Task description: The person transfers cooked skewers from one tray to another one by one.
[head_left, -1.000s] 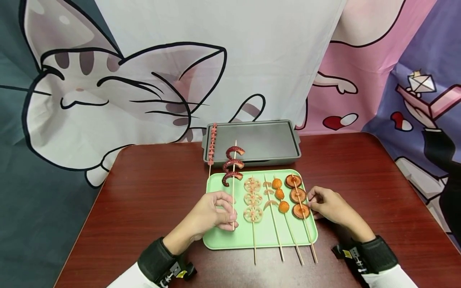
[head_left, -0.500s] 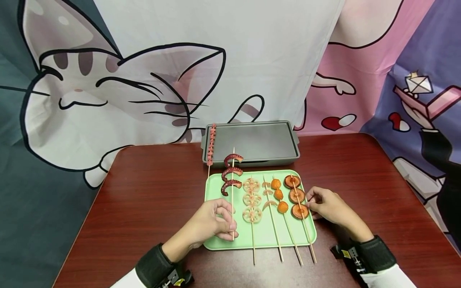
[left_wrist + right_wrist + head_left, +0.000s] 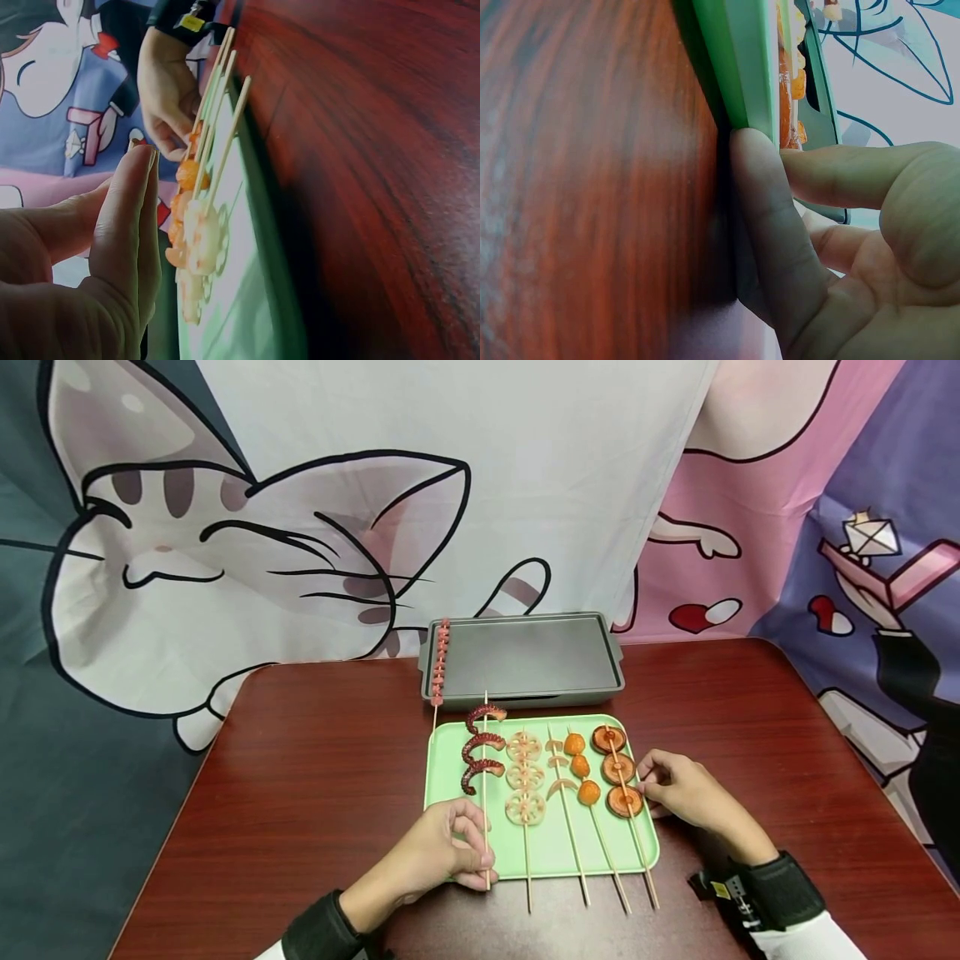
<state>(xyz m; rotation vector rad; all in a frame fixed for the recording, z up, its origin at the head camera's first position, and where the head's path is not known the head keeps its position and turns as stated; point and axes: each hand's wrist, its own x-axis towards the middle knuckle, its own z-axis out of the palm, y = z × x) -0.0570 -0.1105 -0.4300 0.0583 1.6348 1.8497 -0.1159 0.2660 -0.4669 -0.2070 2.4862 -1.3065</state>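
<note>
My left hand (image 3: 453, 847) pinches the lower stick of an octopus tentacle skewer (image 3: 480, 743) between thumb and fingers. The skewer overlaps the left part of a light green tray (image 3: 447, 768). In the left wrist view, the left hand (image 3: 105, 247) mostly hides the stick. Thumb and fingers of my right hand (image 3: 686, 785) grip the tray's right rim; the right wrist view shows the thumb pressed against the tray's side (image 3: 739, 60). On the tray lie a lotus root skewer (image 3: 517, 810), a skewer of thin curved slices (image 3: 562, 786), an orange ball skewer (image 3: 588, 792) and a mushroom skewer (image 3: 619, 802).
Behind the green tray stands a grey metal baking tray (image 3: 532, 652). A skewer of pink pieces (image 3: 438, 668) lies along its left side. Both trays rest on a dark red wooden table (image 3: 315, 752). A printed cartoon curtain (image 3: 570, 468) hangs behind the table.
My left hand has drawn the octopus skewer back toward me, from over the grey tray's front edge to over the green tray. The right hand has stayed at the rim.
</note>
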